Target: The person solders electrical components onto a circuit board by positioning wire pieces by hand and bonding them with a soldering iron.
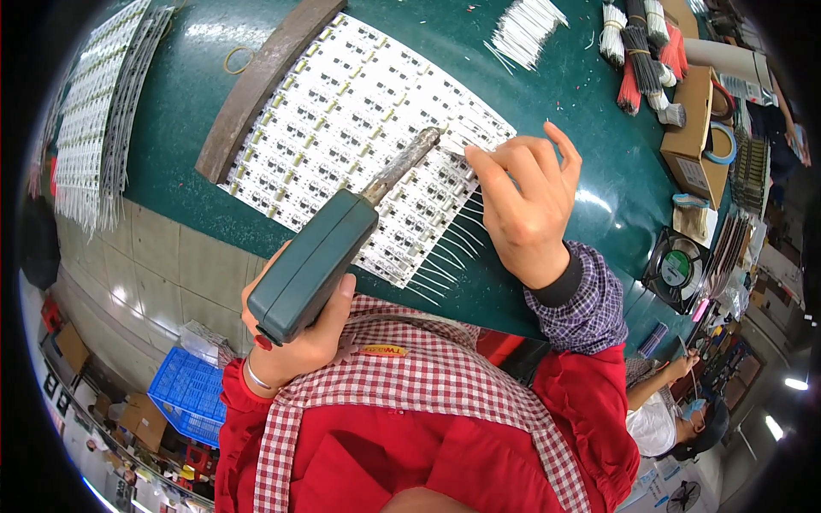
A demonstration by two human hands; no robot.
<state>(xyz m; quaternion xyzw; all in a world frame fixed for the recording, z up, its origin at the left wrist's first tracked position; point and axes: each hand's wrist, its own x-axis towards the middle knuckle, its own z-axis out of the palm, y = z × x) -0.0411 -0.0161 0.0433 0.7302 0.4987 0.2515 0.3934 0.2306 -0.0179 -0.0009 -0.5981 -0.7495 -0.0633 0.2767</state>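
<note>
My left hand (318,342) is wrapped around the dark green handle of a soldering gun (318,261). Its worn metal tip reaches up and right to a white panel of small circuit boards (342,111), lying on the green table. Close to that tip, my right hand (526,205) pinches with thumb and forefinger what looks like a thin white wire (453,148); its other fingers are raised. Several white wires (445,256) stick out from the panel's near right edge. Whether the tip touches the panel, I cannot tell.
A brown curved-looking bar (261,85) lies along the panel's left edge. Loose white wires (528,30) are piled at the back. Wire bundles (640,56), a cardboard box (691,137) and a fan (676,267) stand right. Panels (98,111) are stacked left. Another person (663,419) sits right.
</note>
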